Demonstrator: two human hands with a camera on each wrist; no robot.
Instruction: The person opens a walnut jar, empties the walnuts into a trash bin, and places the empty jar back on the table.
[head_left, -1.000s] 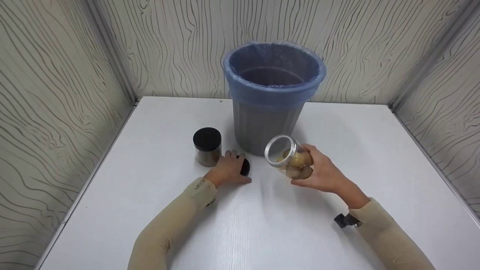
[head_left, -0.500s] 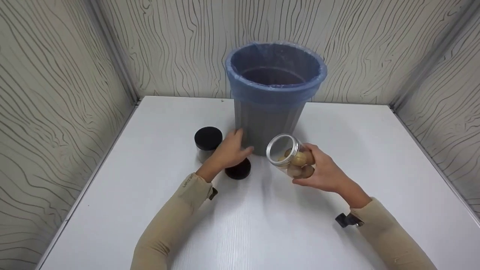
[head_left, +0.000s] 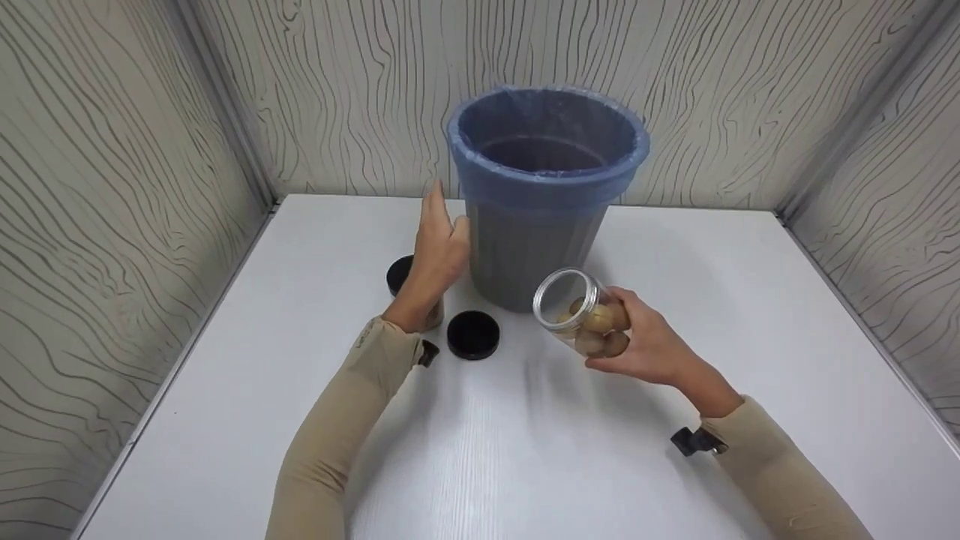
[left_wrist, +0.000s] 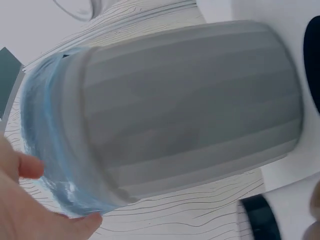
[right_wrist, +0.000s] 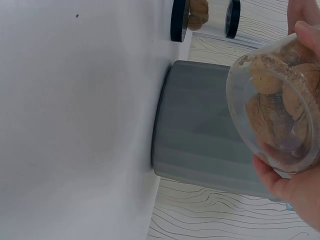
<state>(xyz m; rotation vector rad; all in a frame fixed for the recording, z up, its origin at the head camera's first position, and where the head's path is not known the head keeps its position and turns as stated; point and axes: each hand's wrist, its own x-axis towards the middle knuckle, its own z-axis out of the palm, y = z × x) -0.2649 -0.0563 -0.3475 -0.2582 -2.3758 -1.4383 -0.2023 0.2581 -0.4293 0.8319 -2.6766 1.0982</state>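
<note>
My left hand (head_left: 441, 251) is raised at the left side of a grey bin (head_left: 536, 251), with nothing in its grasp. Its fingers extend towards the bin's blue liner (left_wrist: 60, 135); contact is unclear. In my right hand (head_left: 649, 345) I grip a clear, lidless jar (head_left: 551, 324), tilted with its mouth towards the bin's lower front. Several walnuts (right_wrist: 270, 112) lie in its lower end. A black lid (head_left: 473, 335) rests on the table before the bin. Behind my left wrist stands a second jar with a black cap (head_left: 399, 274), partly hidden; walnuts (right_wrist: 199, 15) show inside it.
The white table (head_left: 225, 420) is bounded by wood-grain-patterned panels (head_left: 337, 97) at the back and both sides. The bin stands near the back edge, its liner folded over the rim. Small black devices are strapped near both wrists.
My left hand has let go of the black lid, leaving it on the table, and has risen away to the bin's left side. The right hand and its jar have hardly moved.
</note>
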